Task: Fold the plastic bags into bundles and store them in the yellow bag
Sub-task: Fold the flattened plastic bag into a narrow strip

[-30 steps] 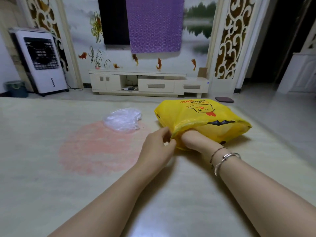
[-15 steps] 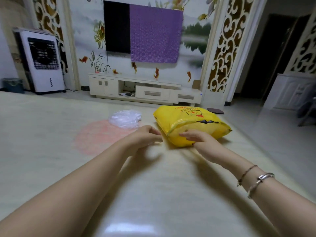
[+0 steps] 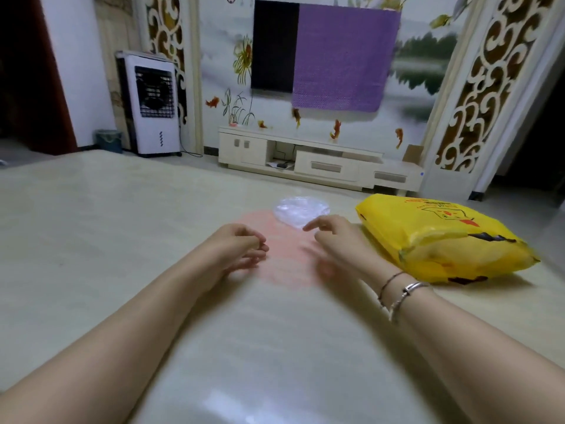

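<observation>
Progress, judged from the head view: partly done, w/ at least one bag left to handle.

The yellow bag (image 3: 440,237) is laid on its side on the pale table (image 3: 91,240), to the right, and is seen bulging, so some bundles are prob. already stored inside; contents can't be seen, so the count can't be told. Its mouth can't be made out clearly from this angle.

One clear plastic bag (image 3: 301,211) is left crumpled and unfolded on the table, at the far edge of a faint pink patch (image 3: 275,255) and just beside the yellow bag's left end, not touching it as far as can be told. No other loose bags are seen.

Nothing is held by either hand. The left hand (image 3: 237,249) is kept low over the table w/ fingers loosely curled, tips near the thumb, nothing pinched. The right hand (image 3: 333,240) is blurred; its fingers are spread and relaxed, index stretched toward the clear bag and very near its front edge. Whether contact is made can't be told.

Step in hand is judged as the reach for the clear bag. Still to be done: bag to be picked up, flattened, folded into a bundle, then pushed into the yellow bag.
</observation>
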`<state>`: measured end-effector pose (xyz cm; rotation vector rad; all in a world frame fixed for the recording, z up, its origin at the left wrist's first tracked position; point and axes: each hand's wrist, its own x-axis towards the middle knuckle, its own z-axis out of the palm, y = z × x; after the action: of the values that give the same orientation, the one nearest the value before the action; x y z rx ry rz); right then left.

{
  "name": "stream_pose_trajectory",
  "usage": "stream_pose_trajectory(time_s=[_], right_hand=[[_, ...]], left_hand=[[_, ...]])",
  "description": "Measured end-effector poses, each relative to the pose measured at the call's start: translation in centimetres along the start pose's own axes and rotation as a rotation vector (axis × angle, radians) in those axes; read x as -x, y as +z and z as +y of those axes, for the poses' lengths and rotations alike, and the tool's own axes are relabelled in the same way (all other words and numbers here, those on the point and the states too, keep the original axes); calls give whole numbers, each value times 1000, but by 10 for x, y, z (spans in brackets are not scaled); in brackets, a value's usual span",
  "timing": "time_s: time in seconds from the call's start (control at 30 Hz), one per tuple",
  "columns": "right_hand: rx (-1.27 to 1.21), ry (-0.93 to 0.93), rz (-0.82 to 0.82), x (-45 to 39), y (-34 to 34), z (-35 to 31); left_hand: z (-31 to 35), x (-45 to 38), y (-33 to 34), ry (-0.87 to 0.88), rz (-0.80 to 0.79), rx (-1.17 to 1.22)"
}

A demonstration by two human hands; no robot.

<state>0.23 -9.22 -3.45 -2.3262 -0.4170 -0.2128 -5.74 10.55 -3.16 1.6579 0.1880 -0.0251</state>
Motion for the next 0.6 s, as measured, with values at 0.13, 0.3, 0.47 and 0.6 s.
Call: stream_pose_trajectory(time_s=[0.13,0.3,0.47,0.6], right_hand=[[269,-22,4,-45,30,10],[472,120,-93,-62,43,5],[411,48,-54,-52,42,-6],[-33,-24,127,-27,23,-31]], left_hand=[[-4,-11,-10,-56,-68,125],[2,-16,-10,-86,-86,176],[2,-12,-9,-74,-44,190],[2,-7,-7,111,69,54]])
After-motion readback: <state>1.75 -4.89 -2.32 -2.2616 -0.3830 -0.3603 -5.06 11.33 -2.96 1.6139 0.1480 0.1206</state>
